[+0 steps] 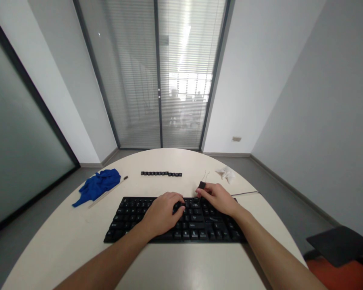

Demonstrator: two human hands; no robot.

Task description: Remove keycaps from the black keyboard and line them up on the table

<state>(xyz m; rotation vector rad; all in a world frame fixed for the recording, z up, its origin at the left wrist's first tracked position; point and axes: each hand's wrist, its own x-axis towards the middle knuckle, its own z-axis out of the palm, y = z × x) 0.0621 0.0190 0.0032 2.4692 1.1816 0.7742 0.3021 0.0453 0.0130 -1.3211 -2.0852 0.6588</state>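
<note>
A black keyboard [196,225] lies on the round table before me. My left hand [163,213] rests over its middle, fingers curved towards the far edge. A gap shows between the thumb and index finger, and no object is visible in it. Above the keyboard's far right part, my right hand [219,197] pinches a small tool with a black block handle and thin wire loops, which looks like a keycap puller [202,185]. Its wires point away from me. Beyond the keyboard, several loose black keycaps [161,173] stand in a row.
A blue cloth [99,184] lies at the left beside a thin stick brush [109,192] with a dark tip. Crumpled white tissue [226,174] sits at the far right. The keyboard's cable [245,193] runs off rightward. A red and black chair [340,257] stands at the right.
</note>
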